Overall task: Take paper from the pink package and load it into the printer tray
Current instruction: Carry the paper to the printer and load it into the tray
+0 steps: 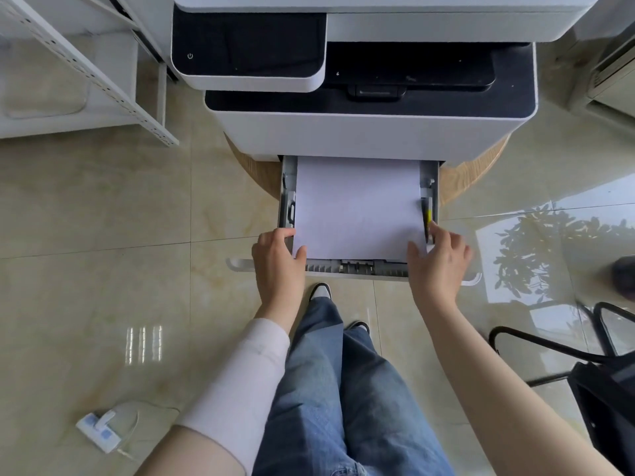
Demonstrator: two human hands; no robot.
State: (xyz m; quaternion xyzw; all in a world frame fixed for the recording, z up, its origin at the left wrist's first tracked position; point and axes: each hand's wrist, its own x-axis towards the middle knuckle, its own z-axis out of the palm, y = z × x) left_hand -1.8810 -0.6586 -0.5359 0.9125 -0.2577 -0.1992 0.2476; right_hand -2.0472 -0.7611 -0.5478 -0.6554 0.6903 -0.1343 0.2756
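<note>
A white printer (371,132) stands on a round wooden table, its grey paper tray (357,267) pulled out toward me. A stack of white paper (357,204) lies flat in the tray between the side guides. My left hand (278,259) holds the stack's near left corner, thumb on top of the sheets. My right hand (438,259) holds the near right corner, fingertips beside the yellow-tabbed side guide (428,216). No pink package is in view.
A white metal shelf (86,80) stands at the left. A white power strip (99,429) lies on the tiled floor at lower left. A black chair frame and bag (598,383) sit at the right. My legs and shoes are below the tray.
</note>
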